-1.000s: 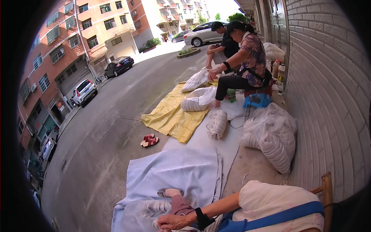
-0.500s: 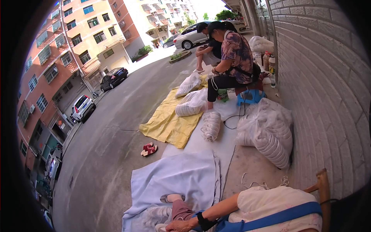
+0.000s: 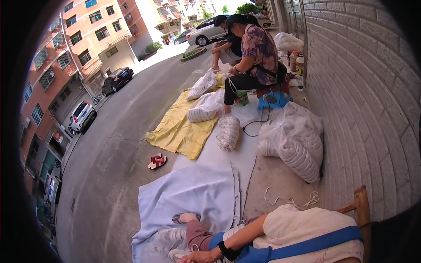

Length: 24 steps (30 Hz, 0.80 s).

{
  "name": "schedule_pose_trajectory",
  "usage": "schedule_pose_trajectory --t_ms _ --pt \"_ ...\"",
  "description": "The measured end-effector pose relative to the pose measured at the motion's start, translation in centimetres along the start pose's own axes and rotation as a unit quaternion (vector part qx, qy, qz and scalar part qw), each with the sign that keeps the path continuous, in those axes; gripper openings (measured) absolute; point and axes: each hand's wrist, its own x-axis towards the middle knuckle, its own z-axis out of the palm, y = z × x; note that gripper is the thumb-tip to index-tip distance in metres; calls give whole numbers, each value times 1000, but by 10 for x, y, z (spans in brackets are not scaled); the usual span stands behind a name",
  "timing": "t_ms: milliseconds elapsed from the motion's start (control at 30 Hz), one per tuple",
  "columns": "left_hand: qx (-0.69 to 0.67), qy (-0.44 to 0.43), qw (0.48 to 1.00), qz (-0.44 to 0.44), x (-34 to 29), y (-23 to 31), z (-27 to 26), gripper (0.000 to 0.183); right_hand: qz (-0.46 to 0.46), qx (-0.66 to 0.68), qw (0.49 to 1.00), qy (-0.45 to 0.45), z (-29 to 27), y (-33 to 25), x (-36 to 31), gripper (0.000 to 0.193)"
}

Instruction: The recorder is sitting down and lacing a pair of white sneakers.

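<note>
My right hand [image 3: 201, 256] is low in the picture, a black band around its wrist. Its fingers are closed on a white, rounded, shoe-like piece [image 3: 176, 254], with a thin white cord looping by the knuckles. The frame's lower edge cuts off part of both. Beside the hand, under my leg in mauve trousers [image 3: 198, 234], lies a whitish bundle [image 3: 169, 239] in clear plastic. A blue apron [image 3: 315, 244] crosses my pale shirt. My left hand is out of sight.
Pale blue cloth [image 3: 188, 188] covers the ground ahead, with red sandals [image 3: 157, 161] beyond. Bagged white bundles [image 3: 291, 142] stand by the brick wall [image 3: 359, 87]. A co-worker [image 3: 258, 57] sits on a blue stool [image 3: 275, 100], another person behind. Wooden chair back [image 3: 362, 206] at right.
The whole scene has slid left and slightly up as my view turned. My right hand stays low by the white piece, and more of that piece and its cord shows now.
</note>
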Motion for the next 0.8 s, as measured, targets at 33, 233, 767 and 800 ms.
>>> schedule_pose_trajectory --t_ms 33,233,767,800 --pt "9 15 999 33 5 18 6 22 5 6 1000 -1 -3 -1 -5 25" --pt "-323 136 864 -363 -13 -25 -32 25 32 33 999 6 -26 -7 0 27" --pt "-99 -14 911 -399 -50 -84 -87 29 -207 -45 950 -230 -62 80 -18 16" --pt "-73 -12 921 -383 -55 -88 -86 30 -209 -39 948 -238 -63 71 -16 16"
